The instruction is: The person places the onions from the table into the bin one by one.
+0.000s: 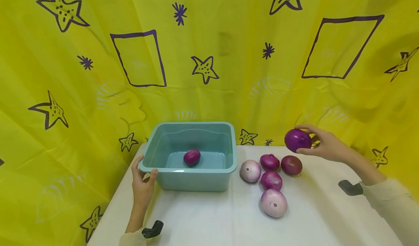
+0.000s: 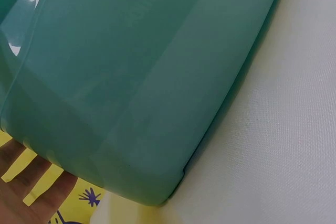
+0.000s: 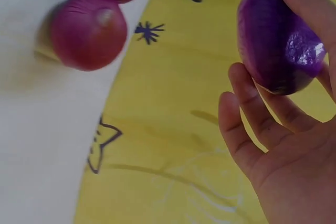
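My right hand [image 1: 324,145] holds a glossy dark purple onion [image 1: 297,140] between thumb and fingers, raised above the back right of the table. In the right wrist view the same onion [image 3: 270,38] is pinched, with the lower fingers partly spread. At the left, my left hand [image 1: 143,186] grips the near left corner of a teal plastic tub [image 1: 196,180], thumb at the front rim and fingers along the side. One red onion [image 1: 192,157] lies on the tub's floor. The left wrist view shows the tub's outer wall [image 2: 136,87] and fingers [image 2: 50,195] against it.
Right of the tub, several onions sit grouped on the white table [image 1: 203,217]: a pale one [image 1: 250,171], a larger pale one [image 1: 274,203] nearest me, and red ones such as the rightmost [image 1: 291,165]. A yellow patterned curtain [image 1: 229,104] hangs behind the table.
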A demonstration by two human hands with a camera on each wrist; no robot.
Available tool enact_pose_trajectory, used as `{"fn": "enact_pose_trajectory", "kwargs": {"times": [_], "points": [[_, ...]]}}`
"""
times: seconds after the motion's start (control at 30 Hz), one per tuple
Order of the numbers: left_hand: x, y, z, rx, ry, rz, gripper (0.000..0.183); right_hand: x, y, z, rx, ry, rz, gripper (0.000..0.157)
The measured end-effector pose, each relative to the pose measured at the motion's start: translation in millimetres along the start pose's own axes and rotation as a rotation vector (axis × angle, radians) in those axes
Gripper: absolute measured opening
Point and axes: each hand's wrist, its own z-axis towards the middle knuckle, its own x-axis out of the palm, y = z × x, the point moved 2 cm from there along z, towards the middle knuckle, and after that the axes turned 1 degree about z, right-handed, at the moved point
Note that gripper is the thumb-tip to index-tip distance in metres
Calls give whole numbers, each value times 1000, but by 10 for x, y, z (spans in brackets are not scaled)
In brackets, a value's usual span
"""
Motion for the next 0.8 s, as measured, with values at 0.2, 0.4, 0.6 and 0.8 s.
{"fn": "enact_pose_trajectory", "kwargs": {"times": [0.2, 0.4, 0.6, 0.8], "points": [[4, -21, -3, -9, 1, -4, 71, -206, 126, 224, -36, -97, -32, 74], [7, -9, -6, -17, 9, -14, 70, -332, 244, 379, 35, -137, -11, 77], [9, 2, -3, -13, 9, -16, 70, -372, 304, 465, 62, -135, 2, 78], [9, -1, -1, -9, 10, -16, 69, -374, 325, 507, 73, -125, -6, 78]]}}
